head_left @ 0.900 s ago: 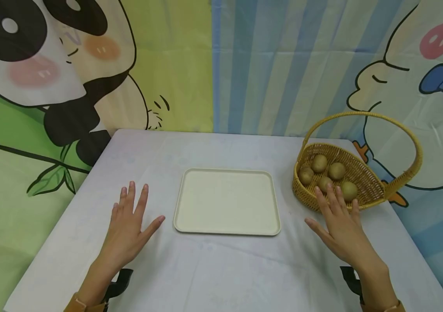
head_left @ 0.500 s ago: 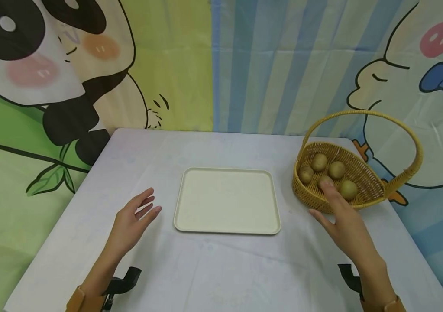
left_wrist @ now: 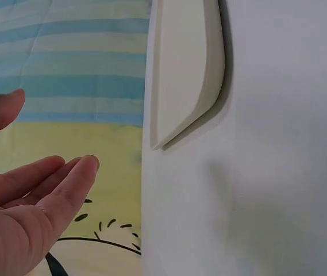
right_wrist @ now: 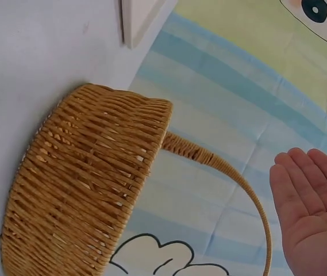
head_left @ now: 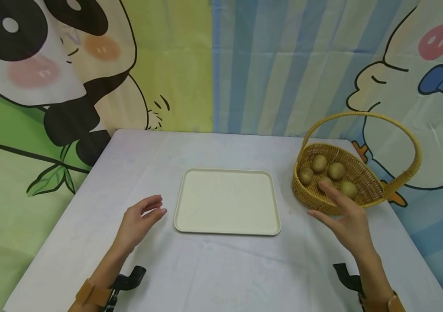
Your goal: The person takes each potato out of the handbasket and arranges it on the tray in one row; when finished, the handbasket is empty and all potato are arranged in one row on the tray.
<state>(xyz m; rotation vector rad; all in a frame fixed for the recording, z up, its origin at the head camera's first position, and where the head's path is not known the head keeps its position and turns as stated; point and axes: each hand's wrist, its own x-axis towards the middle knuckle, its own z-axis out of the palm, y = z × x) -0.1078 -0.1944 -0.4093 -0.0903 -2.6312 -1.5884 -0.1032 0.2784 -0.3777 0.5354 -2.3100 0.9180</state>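
A yellow-brown wicker basket (head_left: 311, 200) with a tall arched handle stands at the right of the table. Several round, brownish-green fruits (head_left: 336, 171) lie in it. My right hand (head_left: 347, 223) is held at the basket's near side, thumb apart and fingers straight, overlapping the rim and one fruit in the head view. In the right wrist view its palm faces the camera with nothing in it, beside the basket's handle (right_wrist: 232, 172). My left hand (head_left: 137, 223) hovers left of a cream rectangular tray (head_left: 227, 201), fingers loosely bent, thumb apart, holding nothing.
A white cloth covers the table (head_left: 221, 277). Behind it hangs a printed curtain (head_left: 260, 65) with cartoon figures and stripes. Each wrist carries a black camera mount, such as the left mount (head_left: 129, 279).
My left hand has turned from palm down to thumb up and shifted slightly right. My right hand has also turned on its side near the basket. Tray, basket and fruits stay put.
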